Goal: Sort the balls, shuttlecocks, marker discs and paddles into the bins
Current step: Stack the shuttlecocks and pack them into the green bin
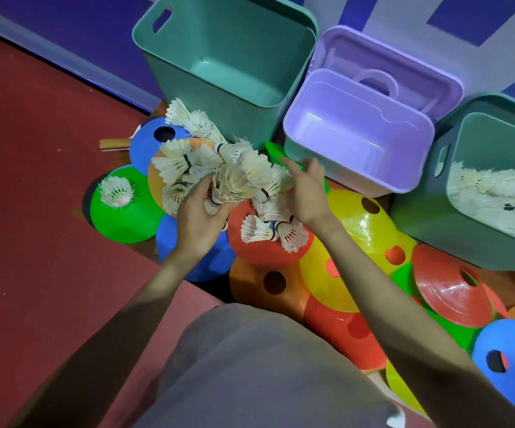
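A heap of white feather shuttlecocks [200, 162] lies on coloured marker discs on the floor. My left hand [199, 217] grips a bunch of shuttlecocks [234, 183] by their cork ends. My right hand [304, 193] reaches into the heap from the right, fingers curled round more shuttlecocks. One lone shuttlecock [116, 191] sits on a green disc [123, 216]. Red [256, 245], yellow [364, 227], orange [268, 288] and blue [509, 356] discs spread to the right. A wooden paddle handle [114, 145] pokes out at the left.
Three bins stand along the wall: a tall teal bin [228, 57] with nothing in it, a purple bin [358, 131] with its lid behind it, and a teal bin [466, 193] at the right holding shuttlecocks. Red floor lies to the left. My grey-clad knee [250, 366] fills the bottom.
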Motion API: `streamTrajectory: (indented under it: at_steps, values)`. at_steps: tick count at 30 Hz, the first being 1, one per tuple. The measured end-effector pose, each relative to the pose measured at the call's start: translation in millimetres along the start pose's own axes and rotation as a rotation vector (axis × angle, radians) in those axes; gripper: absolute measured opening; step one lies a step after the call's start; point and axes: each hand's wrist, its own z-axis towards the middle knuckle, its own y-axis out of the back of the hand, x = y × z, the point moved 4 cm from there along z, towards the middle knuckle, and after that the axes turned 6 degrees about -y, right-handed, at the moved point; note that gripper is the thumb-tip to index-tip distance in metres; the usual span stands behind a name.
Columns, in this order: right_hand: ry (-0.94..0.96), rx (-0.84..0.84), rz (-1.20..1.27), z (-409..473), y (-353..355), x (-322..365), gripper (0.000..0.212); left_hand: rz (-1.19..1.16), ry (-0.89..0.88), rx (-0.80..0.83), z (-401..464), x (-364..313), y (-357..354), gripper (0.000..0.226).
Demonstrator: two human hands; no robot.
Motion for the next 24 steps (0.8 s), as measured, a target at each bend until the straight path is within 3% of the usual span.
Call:
streamTrajectory:
  at_steps: [3, 7, 10, 12, 15, 18, 24]
  values:
    - [0.157, 0.087, -0.197, 9.4, -0.5, 5.5, 0.072, 0.003, 0.001, 0.001, 4.3, 2.6, 0.3, 0.043]
    - [0.284, 0.170, -0.340, 23.8, -7.1, 4.2, 0.045, 0.017, -0.012, -0.007, 9.6, 3.5, -0.2, 0.042]
    - [0.346, 0.173, -0.359, 29.4, -7.1, 6.4, 0.029, 0.024, -0.022, -0.007, 13.3, 3.0, -0.2, 0.043]
    - [0.387, 0.161, -0.331, 30.1, -4.0, 6.4, 0.031, 0.029, -0.014, -0.002, 15.1, 3.7, 0.2, 0.046]
    - [0.379, 0.171, -0.167, 25.0, 8.7, 3.9, 0.049, 0.058, -0.021, -0.009, 17.9, 5.1, 2.8, 0.050]
    - [0.256, 0.131, 0.099, 12.6, 28.3, -1.7, 0.051, 0.086, -0.028, -0.019, 20.9, 4.6, 4.8, 0.051]
    - [0.086, -0.254, 0.617, -21.6, 75.0, -6.5, 0.041, 0.128, -0.064, -0.004, 24.6, -0.6, 2.9, 0.041]
